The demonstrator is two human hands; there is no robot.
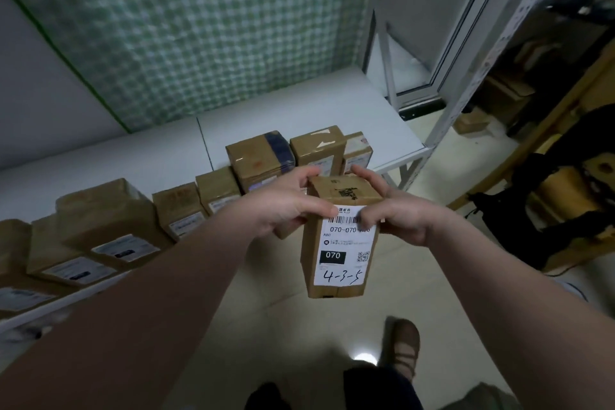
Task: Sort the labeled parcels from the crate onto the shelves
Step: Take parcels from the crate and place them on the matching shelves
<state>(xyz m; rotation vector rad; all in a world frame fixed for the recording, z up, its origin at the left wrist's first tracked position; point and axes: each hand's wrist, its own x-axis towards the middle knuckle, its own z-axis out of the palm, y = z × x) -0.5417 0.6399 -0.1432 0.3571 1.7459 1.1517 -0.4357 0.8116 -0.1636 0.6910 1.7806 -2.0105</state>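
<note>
**Both hands clasp one parcel**

Both bare forearms reach forward and converge. The left hand and the right hand grip the upper end of a parcel from opposite sides. Their fingers curl over its far edge, and their thumbs press its near face, tips close together.

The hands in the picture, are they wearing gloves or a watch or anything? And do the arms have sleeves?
No gloves. The left hand and the right hand are both bare, with no rings showing. No watch or bracelet shows at the wrists. The left forearm and the right forearm are bare too, with no sleeve anywhere in view.
</note>
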